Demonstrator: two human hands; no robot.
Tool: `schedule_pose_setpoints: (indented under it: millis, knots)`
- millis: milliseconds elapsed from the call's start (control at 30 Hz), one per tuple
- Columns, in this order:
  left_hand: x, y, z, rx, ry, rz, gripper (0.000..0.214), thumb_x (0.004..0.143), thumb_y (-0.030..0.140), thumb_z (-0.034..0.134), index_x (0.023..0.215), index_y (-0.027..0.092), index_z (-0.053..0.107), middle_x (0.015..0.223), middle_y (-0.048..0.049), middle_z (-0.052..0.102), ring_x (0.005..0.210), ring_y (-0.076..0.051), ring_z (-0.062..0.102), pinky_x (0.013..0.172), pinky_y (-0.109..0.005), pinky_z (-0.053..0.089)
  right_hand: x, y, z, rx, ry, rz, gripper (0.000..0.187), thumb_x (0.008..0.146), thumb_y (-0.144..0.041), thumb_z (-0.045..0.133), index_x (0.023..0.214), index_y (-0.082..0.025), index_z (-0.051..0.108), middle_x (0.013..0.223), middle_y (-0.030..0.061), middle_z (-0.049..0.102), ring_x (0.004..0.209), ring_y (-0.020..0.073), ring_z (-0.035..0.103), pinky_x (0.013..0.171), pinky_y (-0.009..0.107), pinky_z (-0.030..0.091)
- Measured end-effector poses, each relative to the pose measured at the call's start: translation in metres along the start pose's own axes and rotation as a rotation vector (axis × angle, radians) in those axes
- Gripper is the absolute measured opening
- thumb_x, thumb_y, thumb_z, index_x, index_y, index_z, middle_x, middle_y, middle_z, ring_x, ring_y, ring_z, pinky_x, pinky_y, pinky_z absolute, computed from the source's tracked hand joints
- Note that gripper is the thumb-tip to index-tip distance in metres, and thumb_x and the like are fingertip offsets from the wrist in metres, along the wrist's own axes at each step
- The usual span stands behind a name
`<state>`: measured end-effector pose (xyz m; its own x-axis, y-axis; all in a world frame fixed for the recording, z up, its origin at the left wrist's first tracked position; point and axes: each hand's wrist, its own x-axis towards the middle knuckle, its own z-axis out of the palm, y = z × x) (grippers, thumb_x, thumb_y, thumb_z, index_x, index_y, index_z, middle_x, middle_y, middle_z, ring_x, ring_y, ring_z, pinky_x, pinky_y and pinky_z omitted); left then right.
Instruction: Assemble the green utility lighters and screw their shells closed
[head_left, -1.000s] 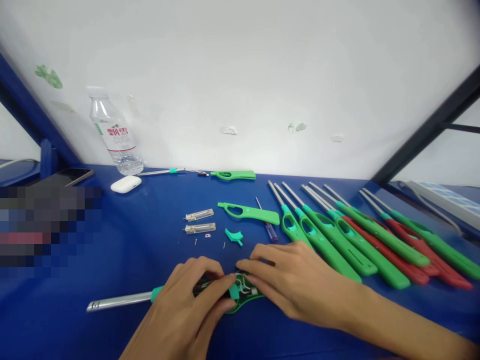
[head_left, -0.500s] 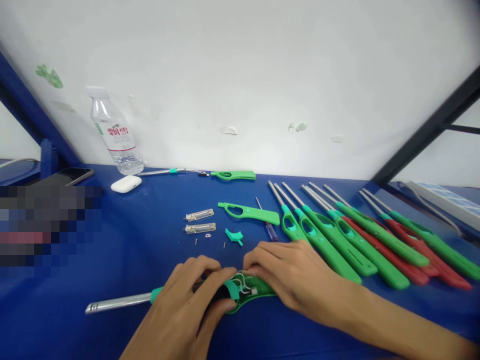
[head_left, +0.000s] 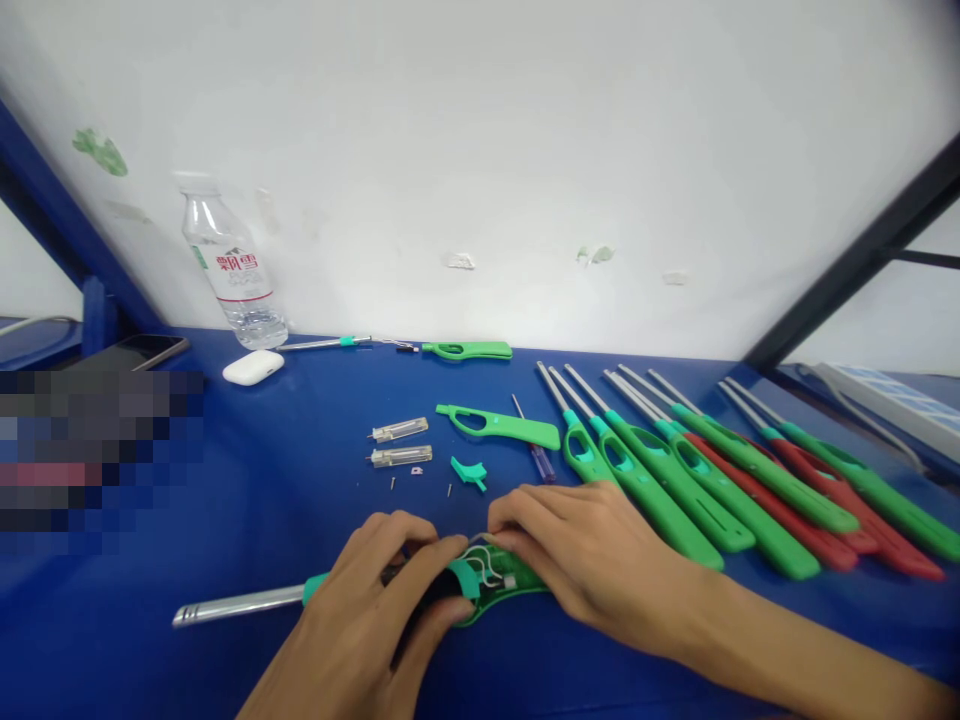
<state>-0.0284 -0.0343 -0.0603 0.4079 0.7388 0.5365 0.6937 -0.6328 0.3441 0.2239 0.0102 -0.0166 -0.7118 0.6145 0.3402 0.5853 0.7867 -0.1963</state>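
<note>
An opened green gas lighter [head_left: 491, 607] lies in front of me, its silver barrel [head_left: 240, 606] pointing left. White wires and a teal trigger [head_left: 467, 578] show inside the half-shell. My left hand [head_left: 375, 600] is closed around the front of the handle, with thumb and forefinger at the trigger. Above the shell's far edge, my right hand [head_left: 592, 550] pinches a thin pale wire [head_left: 480, 537] with its fingertips. That hand covers the handle's rear end. Beyond my hands lie two clear fuel tanks [head_left: 401, 457], a loose teal trigger [head_left: 469, 472] and small screws [head_left: 392, 483].
A green half-shell [head_left: 499, 427] rests across a screwdriver [head_left: 541, 463]. Several green and red lighters [head_left: 675, 490] fan out at right. Near the wall are a lighter in parts [head_left: 466, 350], a white earbud case [head_left: 253, 367] and a water bottle [head_left: 236, 275].
My right fingertips have shifted very slightly, and the thin wire between the hands shows more plainly. Otherwise the hands and lighter stay in nearly the same place.
</note>
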Motion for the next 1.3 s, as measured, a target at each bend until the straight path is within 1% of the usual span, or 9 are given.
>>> schedule_pose_setpoints:
  millis: [133, 233, 433, 600, 800, 900, 1033, 1133, 1300]
  knots:
    - [-0.0016, 0.0011, -0.0014, 0.006, 0.015, 0.007, 0.025, 0.114, 0.029, 0.056, 0.138, 0.034, 0.063, 0.115, -0.0009, 0.068, 0.1, -0.018, 0.074, 0.09, -0.03, 0.064, -0.0003, -0.0005, 0.0005, 0.008, -0.003, 0.007, 0.023, 0.122, -0.031, 0.042, 0.111, -0.023, 0.061, 0.089, -0.0029, 0.075, 0.068, 0.0154, 0.072, 0.059, 0.032, 0.037]
    - [-0.0022, 0.0016, -0.0022, 0.017, 0.002, -0.002, 0.025, 0.115, 0.032, 0.056, 0.138, 0.035, 0.062, 0.115, -0.0005, 0.069, 0.1, -0.017, 0.074, 0.091, -0.029, 0.064, -0.0006, -0.0007, 0.0006, 0.005, -0.014, 0.007, 0.022, 0.122, -0.03, 0.043, 0.112, -0.023, 0.06, 0.09, -0.003, 0.076, 0.068, 0.0157, 0.072, 0.06, 0.032, 0.036]
    - [-0.0006, -0.0005, -0.0012, 0.011, -0.015, -0.021, 0.027, 0.114, 0.033, 0.057, 0.141, 0.036, 0.059, 0.117, 0.0003, 0.069, 0.102, -0.017, 0.076, 0.093, -0.028, 0.065, -0.0019, -0.0007, 0.0009, 0.001, -0.011, 0.015, 0.021, 0.122, -0.031, 0.042, 0.112, -0.024, 0.059, 0.092, -0.003, 0.076, 0.07, 0.016, 0.073, 0.059, 0.032, 0.034]
    - [-0.0019, -0.0004, -0.001, -0.013, -0.017, -0.026, 0.025, 0.113, 0.033, 0.058, 0.138, 0.034, 0.06, 0.118, -0.0009, 0.068, 0.102, -0.017, 0.076, 0.089, -0.025, 0.065, -0.0017, -0.0006, 0.0014, 0.0, -0.004, 0.014, 0.021, 0.122, -0.031, 0.041, 0.112, -0.024, 0.059, 0.091, -0.003, 0.076, 0.069, 0.0159, 0.073, 0.059, 0.032, 0.034]
    - [-0.001, 0.0009, 0.0002, -0.005, 0.001, -0.012, 0.021, 0.114, 0.031, 0.056, 0.134, 0.033, 0.062, 0.114, -0.0003, 0.069, 0.099, -0.017, 0.074, 0.09, -0.029, 0.064, -0.0009, -0.0002, 0.0021, -0.002, -0.008, 0.014, 0.021, 0.122, -0.03, 0.042, 0.111, -0.023, 0.059, 0.09, -0.0029, 0.074, 0.069, 0.0155, 0.072, 0.059, 0.032, 0.034]
    - [0.0003, 0.0013, 0.0002, 0.0, 0.006, -0.005, 0.021, 0.115, 0.031, 0.055, 0.134, 0.033, 0.062, 0.115, -0.0001, 0.07, 0.1, -0.017, 0.074, 0.092, -0.029, 0.064, -0.0004, -0.0001, 0.0018, -0.004, -0.007, 0.015, 0.022, 0.122, -0.031, 0.041, 0.111, -0.024, 0.059, 0.09, -0.0031, 0.075, 0.069, 0.0154, 0.072, 0.059, 0.032, 0.035]
    - [-0.0009, 0.0012, -0.0013, 0.018, 0.014, 0.019, 0.026, 0.114, 0.027, 0.055, 0.139, 0.033, 0.062, 0.116, 0.0005, 0.07, 0.1, -0.017, 0.074, 0.091, -0.029, 0.064, -0.0003, -0.0004, 0.0017, -0.007, 0.001, 0.011, 0.025, 0.123, -0.032, 0.039, 0.112, -0.023, 0.06, 0.091, -0.0028, 0.075, 0.069, 0.0157, 0.073, 0.059, 0.032, 0.036]
    - [-0.0035, -0.0004, -0.0012, 0.035, -0.002, 0.03, 0.029, 0.113, 0.026, 0.058, 0.14, 0.032, 0.061, 0.115, 0.0005, 0.071, 0.1, -0.018, 0.073, 0.091, -0.031, 0.065, -0.001, -0.0003, 0.0024, -0.009, 0.001, 0.013, 0.027, 0.123, -0.033, 0.039, 0.112, -0.023, 0.061, 0.091, -0.0024, 0.075, 0.07, 0.0161, 0.073, 0.06, 0.033, 0.036]
    - [-0.0052, -0.0022, -0.0001, 0.037, 0.016, 0.044, 0.026, 0.111, 0.023, 0.061, 0.136, 0.031, 0.062, 0.114, -0.0001, 0.071, 0.1, -0.019, 0.071, 0.091, -0.033, 0.064, -0.0021, 0.001, 0.0033, -0.013, 0.018, -0.013, 0.029, 0.123, -0.033, 0.042, 0.11, -0.022, 0.066, 0.09, -0.0019, 0.074, 0.072, 0.0161, 0.073, 0.061, 0.033, 0.038]
